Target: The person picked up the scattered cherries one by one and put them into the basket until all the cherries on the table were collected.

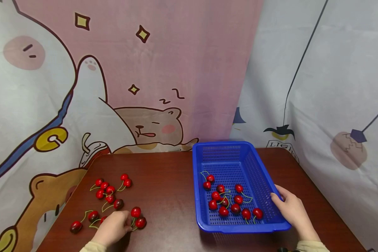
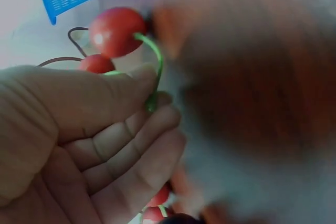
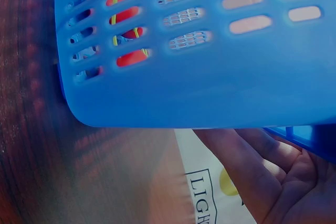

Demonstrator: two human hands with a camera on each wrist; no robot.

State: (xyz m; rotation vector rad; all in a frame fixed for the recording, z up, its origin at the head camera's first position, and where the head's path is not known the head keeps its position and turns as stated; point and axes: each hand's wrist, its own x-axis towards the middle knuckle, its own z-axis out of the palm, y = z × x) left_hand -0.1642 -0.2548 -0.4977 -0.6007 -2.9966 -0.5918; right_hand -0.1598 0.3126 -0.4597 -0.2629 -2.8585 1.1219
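Cherries [image 1: 110, 190] crowd the left hand [image 1: 112, 226], which pinches a green stem [image 2: 160, 65]; right hand [image 1: 292, 207] grips blue basket [image 1: 239, 228]; curtain [image 1: 189, 59] behind.

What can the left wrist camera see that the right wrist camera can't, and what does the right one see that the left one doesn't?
Only the left wrist view shows the left hand, pinching a cherry's green stem. Only the right wrist view shows the right hand, at the edge of the blue basket, and the black letters "LIGH". Both show the blue basket and red cherries; in the right wrist view, the cherries peek through the basket's slots.
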